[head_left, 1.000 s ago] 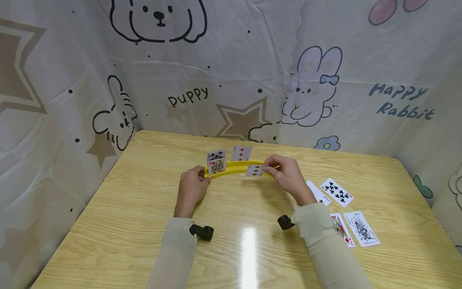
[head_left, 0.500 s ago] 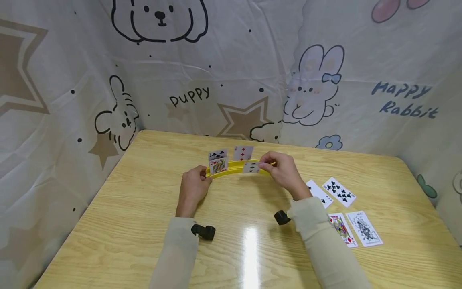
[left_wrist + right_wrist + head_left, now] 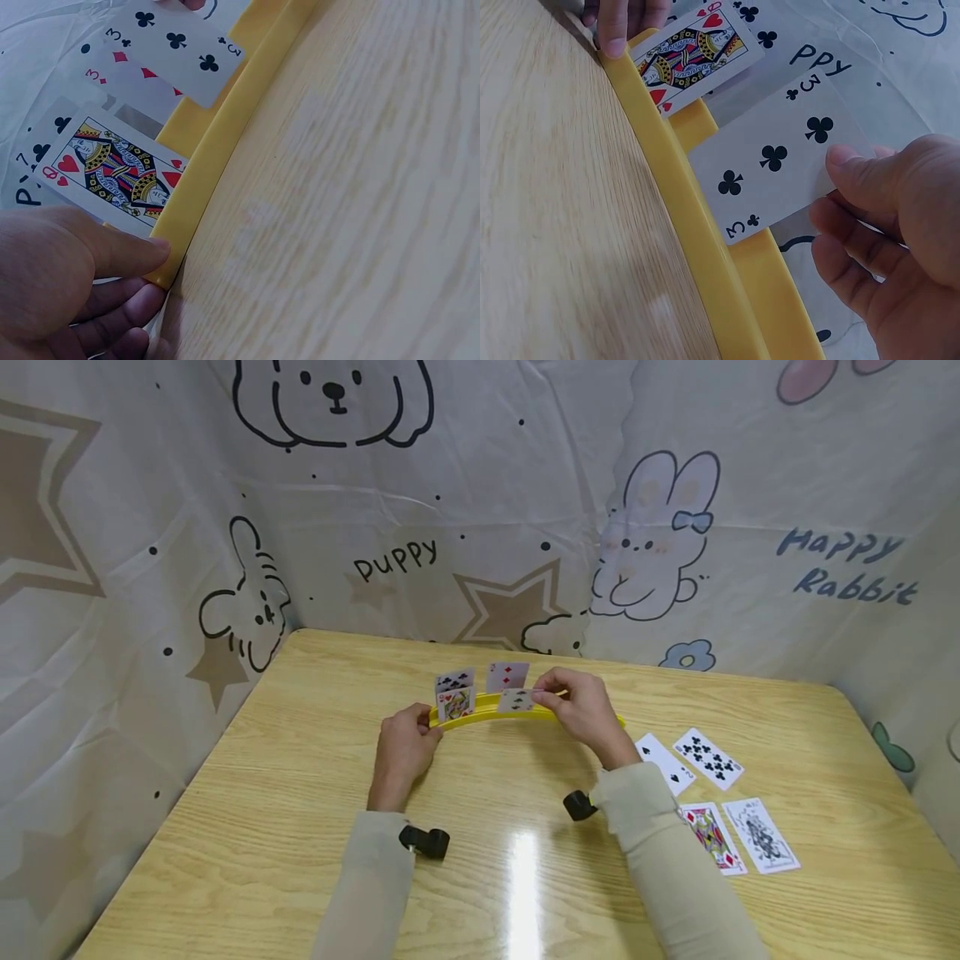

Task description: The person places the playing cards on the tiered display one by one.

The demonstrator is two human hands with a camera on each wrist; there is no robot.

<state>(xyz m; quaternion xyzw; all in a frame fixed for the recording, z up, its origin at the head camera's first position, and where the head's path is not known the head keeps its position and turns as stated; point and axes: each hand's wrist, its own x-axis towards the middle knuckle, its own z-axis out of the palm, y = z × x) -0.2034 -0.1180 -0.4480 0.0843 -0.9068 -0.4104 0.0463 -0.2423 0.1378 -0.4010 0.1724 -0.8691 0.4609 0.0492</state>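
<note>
A curved yellow card holder point(image 3: 480, 717) stands on the wooden table. My left hand point(image 3: 405, 743) pinches its left end, thumb on the front wall in the left wrist view. Between thumb and fingers my right hand point(image 3: 581, 710) holds the three of clubs point(image 3: 772, 157), its lower edge right at the holder's front slot. The queen of hearts point(image 3: 112, 172) stands upright in the front row at the left. Behind it in the back row is the seven of clubs point(image 3: 454, 678), and farther right the three of diamonds point(image 3: 507, 676).
Right of my right forearm several cards lie face up on the table point(image 3: 285, 760): a two of spades point(image 3: 665, 764), a ten of clubs point(image 3: 708, 758), a diamond face card point(image 3: 712, 837) and a joker point(image 3: 761, 835). A printed cloth point(image 3: 390, 493) hangs behind the table.
My right hand has moved left and slightly back with the three of clubs, bringing it over the front slot and baring the holder's right end. My left hand keeps its grip.
</note>
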